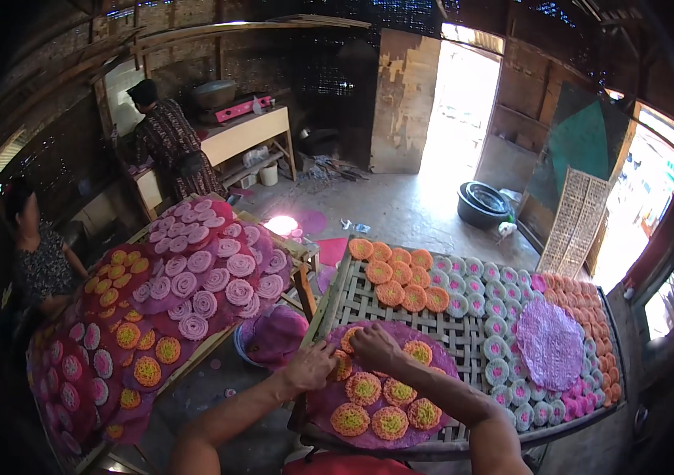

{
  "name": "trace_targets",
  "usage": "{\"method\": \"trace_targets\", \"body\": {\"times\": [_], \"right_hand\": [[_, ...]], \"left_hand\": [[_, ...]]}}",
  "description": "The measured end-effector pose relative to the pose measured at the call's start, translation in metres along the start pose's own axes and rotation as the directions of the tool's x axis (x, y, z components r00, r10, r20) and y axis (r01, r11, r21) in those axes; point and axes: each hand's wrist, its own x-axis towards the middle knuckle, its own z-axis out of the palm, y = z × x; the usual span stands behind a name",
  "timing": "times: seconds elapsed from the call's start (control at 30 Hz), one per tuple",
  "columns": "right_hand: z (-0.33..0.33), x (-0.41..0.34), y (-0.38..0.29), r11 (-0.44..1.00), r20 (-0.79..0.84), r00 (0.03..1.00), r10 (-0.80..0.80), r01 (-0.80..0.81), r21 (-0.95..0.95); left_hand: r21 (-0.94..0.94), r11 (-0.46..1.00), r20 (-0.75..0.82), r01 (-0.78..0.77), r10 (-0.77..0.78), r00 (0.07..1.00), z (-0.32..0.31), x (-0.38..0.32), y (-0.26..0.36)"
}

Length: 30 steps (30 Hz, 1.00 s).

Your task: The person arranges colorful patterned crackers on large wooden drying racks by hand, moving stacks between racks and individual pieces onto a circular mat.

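A round purple sheet (325, 399) lies on a woven bamboo rack (469, 338) in front of me. It carries several lacy orange discs with yellow centres (364, 388), which look like raw crackers. My left hand (312, 364) is at the sheet's left edge, its fingertips against an orange-and-yellow disc (342, 366); whether it grips is hidden. With bent fingers, my right hand (377, 349) pinches at another disc (349, 340) near the sheet's far edge. My right forearm covers part of the sheet.
Orange discs (414, 298), grey discs with pink centres (496, 347) and a crinkled lilac sheet (549, 344) share the rack. At left, a table holds disc-covered sheets (194, 285); a blue-rimmed basin (271, 335) sits between. Two people (173, 139) are at left. Black tubs (482, 203) stand beyond.
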Motion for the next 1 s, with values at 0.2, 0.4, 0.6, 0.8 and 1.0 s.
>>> {"method": "trace_targets", "body": {"times": [0.2,0.4,0.6,0.8,1.0], "right_hand": [[-0.010,0.012,0.023,0.994,-0.151,0.985,0.077,-0.065,0.083],[-0.014,0.060,0.095,0.665,0.295,0.883,0.366,-0.469,0.581],[0.006,0.049,0.109,0.687,0.214,0.975,0.060,-0.196,0.700],[-0.026,0.023,0.072,0.712,0.294,0.947,0.128,-0.294,0.638],[-0.020,-0.003,0.041,0.916,-0.108,0.993,0.054,-0.006,0.402]], "left_hand": [[0.040,0.992,-0.112,-0.117,0.121,0.986,0.011,0.003,-0.005],[-0.338,0.939,-0.314,0.068,-0.180,0.932,0.019,0.010,-0.018],[-0.674,0.658,-0.188,0.336,-0.593,0.783,0.026,0.013,-0.017],[-0.855,0.430,-0.099,0.290,-0.684,0.723,0.023,0.014,-0.015],[-0.976,0.197,-0.092,0.092,-0.759,0.645,0.043,0.011,-0.022]]}}
